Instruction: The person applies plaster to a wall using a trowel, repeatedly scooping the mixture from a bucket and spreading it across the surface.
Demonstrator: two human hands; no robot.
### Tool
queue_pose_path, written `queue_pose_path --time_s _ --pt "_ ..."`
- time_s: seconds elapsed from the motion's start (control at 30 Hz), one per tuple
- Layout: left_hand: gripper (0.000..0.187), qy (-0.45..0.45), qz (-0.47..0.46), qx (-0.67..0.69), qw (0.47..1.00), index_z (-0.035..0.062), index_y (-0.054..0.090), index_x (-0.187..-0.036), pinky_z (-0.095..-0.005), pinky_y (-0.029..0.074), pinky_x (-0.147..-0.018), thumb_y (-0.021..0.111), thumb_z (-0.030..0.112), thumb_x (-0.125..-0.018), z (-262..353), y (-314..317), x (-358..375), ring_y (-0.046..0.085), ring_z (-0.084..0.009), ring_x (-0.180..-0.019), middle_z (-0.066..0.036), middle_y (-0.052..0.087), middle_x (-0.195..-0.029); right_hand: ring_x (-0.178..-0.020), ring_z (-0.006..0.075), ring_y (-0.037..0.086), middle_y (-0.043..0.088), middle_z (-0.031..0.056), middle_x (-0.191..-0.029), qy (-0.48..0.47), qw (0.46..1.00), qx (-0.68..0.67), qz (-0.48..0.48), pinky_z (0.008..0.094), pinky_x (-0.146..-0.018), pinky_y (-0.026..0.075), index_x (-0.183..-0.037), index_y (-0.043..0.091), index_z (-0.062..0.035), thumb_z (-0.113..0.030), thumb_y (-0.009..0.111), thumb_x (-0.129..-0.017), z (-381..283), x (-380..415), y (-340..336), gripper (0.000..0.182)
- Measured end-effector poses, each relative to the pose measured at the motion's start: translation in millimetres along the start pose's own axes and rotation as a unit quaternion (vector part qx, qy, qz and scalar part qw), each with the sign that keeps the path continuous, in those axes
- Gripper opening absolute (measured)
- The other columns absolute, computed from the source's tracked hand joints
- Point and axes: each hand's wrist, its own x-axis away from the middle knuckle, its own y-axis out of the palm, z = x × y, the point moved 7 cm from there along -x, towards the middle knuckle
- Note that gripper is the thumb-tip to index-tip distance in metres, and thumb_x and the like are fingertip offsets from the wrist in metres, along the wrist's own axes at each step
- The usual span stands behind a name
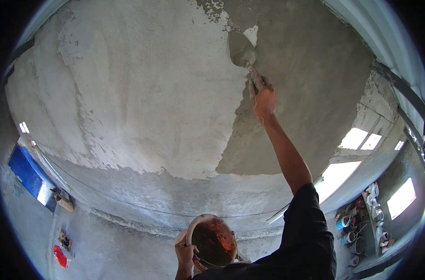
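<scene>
My right hand is raised high on the wall, its fingers wrapped round the handle of a trowel. The trowel's blade lies against the wall at the border between dark wet plaster on the right and a paler dry coat on the left. Low in the view, my left hand grips the rim of a round bucket, which is tilted so that its inside shows. The bucket has orange-red stains and some dark material inside.
A cable runs along the lower wall. At the lower left are a blue panel and a red object on the floor. Several buckets and a laden shelf stand at the lower right, near bright windows.
</scene>
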Motion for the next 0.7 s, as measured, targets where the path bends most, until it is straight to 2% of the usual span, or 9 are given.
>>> queue_pose_path --time_s 0.07,0.17,0.3,0.4,0.47,0.57,0.67,0.7 --pt "0.050 -0.028 -0.003 -0.028 0.999 -0.0060 0.066 -0.102 -0.0262 0.043 -0.039 0.049 -0.011 -0.056 1.2 -0.5 2.2 0.054 -0.0130 -0.045 -0.009 0.063 -0.068 -0.092 0.0359 0.061 0.059 0.0207 -0.110 0.021 0.999 -0.002 0.036 0.0405 -0.075 0.051 -0.126 0.054 -0.0076 -0.008 0.058 -0.086 1.1 -7.4 -8.7 0.040" --pt "0.050 -0.029 0.000 -0.028 0.999 -0.0061 0.066 -0.103 -0.0258 0.043 -0.040 0.048 -0.012 -0.056 -1.2 -0.9 0.9 0.054 -0.0128 -0.046 -0.008 0.064 -0.069 -0.088 0.0358 0.061 0.060 0.0205 -0.108 -0.002 0.997 -0.007 0.078 0.0403 -0.074 0.051 -0.125 0.055 -0.0072 -0.008 0.058 -0.087 8.0 -33.8 -12.6 0.039" --pt "0.051 -0.024 -0.009 -0.036 0.999 -0.0062 0.066 -0.104 -0.0256 0.043 -0.040 0.047 -0.012 -0.057 -1.1 1.2 -0.1 0.054 -0.0127 -0.047 -0.008 0.064 -0.071 -0.091 0.0354 0.060 0.059 0.0213 -0.111 0.011 0.998 0.014 0.058 0.0385 -0.077 0.051 -0.128 0.052 -0.0076 -0.008 0.056 -0.088 22.0 -51.1 -0.4 0.041" --pt "0.052 -0.020 -0.010 -0.037 0.999 -0.0060 0.065 -0.105 -0.0254 0.043 -0.040 0.047 -0.012 -0.057 -1.8 0.8 -0.4 0.055 -0.0129 -0.048 -0.008 0.065 -0.073 -0.095 0.0347 0.059 0.057 0.0211 -0.114 0.059 0.997 -0.040 0.007 0.0372 -0.080 0.051 -0.132 0.047 -0.0096 -0.007 0.055 -0.088 50.8 -33.5 29.5 0.044" --pt "0.052 -0.013 -0.012 -0.038 0.999 -0.0060 0.065 -0.105 -0.0252 0.043 -0.040 0.047 -0.012 -0.057 -2.7 0.1 -1.1 0.055 -0.0134 -0.050 -0.009 0.065 -0.075 -0.100 0.0317 0.058 0.056 0.0181 -0.120 0.005 0.998 0.064 0.028 0.0362 -0.082 0.050 -0.136 0.043 -0.0118 -0.006 0.053 -0.089 40.1 -7.5 21.4 0.048" --pt "0.051 -0.036 -0.015 -0.041 0.998 -0.0059 0.065 -0.105 -0.0250 0.044 -0.040 0.047 -0.012 -0.057 2.4 0.5 4.3 0.056 -0.0136 -0.050 -0.009 0.065 -0.075 -0.100 0.0309 0.059 0.058 0.0171 -0.118 0.043 0.998 0.053 0.007 0.0376 -0.083 0.050 -0.134 0.046 -0.0119 -0.005 0.055 -0.088 60.4 51.4 27.3 0.048" --pt "0.051 0.000 -0.015 -0.016 1.000 -0.0063 0.065 -0.105 -0.0253 0.043 -0.040 0.048 -0.011 -0.057 5.8 3.7 4.6 0.056 -0.0137 -0.050 -0.009 0.065 -0.075 -0.099 0.0319 0.060 0.060 0.0191 -0.114 -0.001 0.999 0.033 0.003 0.0386 -0.082 0.050 -0.132 0.049 -0.0107 -0.004 0.057 -0.087 60.5 78.3 19.9 0.047" --pt "0.051 0.002 -0.014 -0.015 1.000 -0.0063 0.065 -0.105 -0.0253 0.043 -0.040 0.048 -0.011 -0.057 6.6 4.0 3.8 0.056 -0.0137 -0.050 -0.009 0.065 -0.075 -0.100 0.0337 0.058 0.059 0.0187 -0.114 -0.008 1.000 -0.001 0.013 0.0402 -0.083 0.049 -0.133 0.048 -0.0122 -0.009 0.057 -0.088 62.8 78.4 18.4 0.046"
